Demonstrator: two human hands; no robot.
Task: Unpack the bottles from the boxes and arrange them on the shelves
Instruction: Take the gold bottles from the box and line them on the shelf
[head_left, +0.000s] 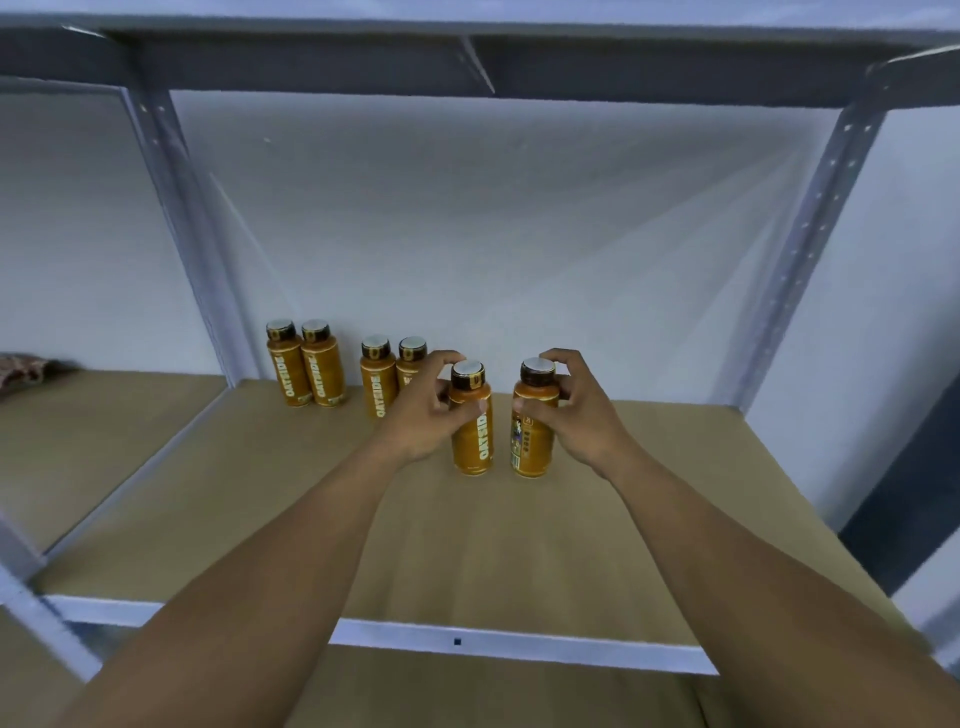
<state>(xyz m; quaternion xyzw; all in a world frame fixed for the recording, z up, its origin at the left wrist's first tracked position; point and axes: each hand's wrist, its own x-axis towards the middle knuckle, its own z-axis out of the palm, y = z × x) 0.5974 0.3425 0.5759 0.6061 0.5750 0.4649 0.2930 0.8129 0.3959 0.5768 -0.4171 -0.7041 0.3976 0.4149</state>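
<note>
Left Oatside bottle (471, 421) is sitting in the curled grip of your left hand (415, 415), fingers wrapping its shoulder, while your right hand (576, 415) is pinching the right Oatside bottle (532, 436) just under its cap. Both are standing roughly upright, just apart, over the middle of the brown shelf board (467, 545), forward of the four bottles (322, 366) paired along the back wall (519, 234); whether their bases are touching the board is hard to tell. You are likely holding them high so you are steering both back as the next pair.
</note>
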